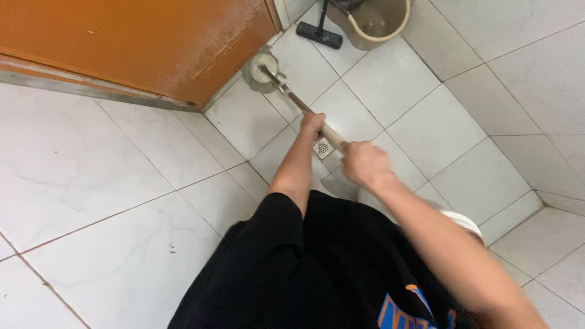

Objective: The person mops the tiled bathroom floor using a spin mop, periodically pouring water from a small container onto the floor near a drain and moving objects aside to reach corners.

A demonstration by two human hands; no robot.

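We judge the long pale stiff-handled round scrubbing brush (266,66), head at upper centre, light, probably wet: left hand (312,123) and right hand (364,163) both closed round its shaft.

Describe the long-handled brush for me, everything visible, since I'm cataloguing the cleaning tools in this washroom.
The long-handled brush has a round, pale bristle head pressed on the white floor tile beside the base of the orange door. A metal-looking collar joins the head to a slim shaft, dark near the head and pale, wood-like higher up. It slants from the head back toward the person. The left hand holds it mid-shaft, and the right hand has its grip on the upper end.
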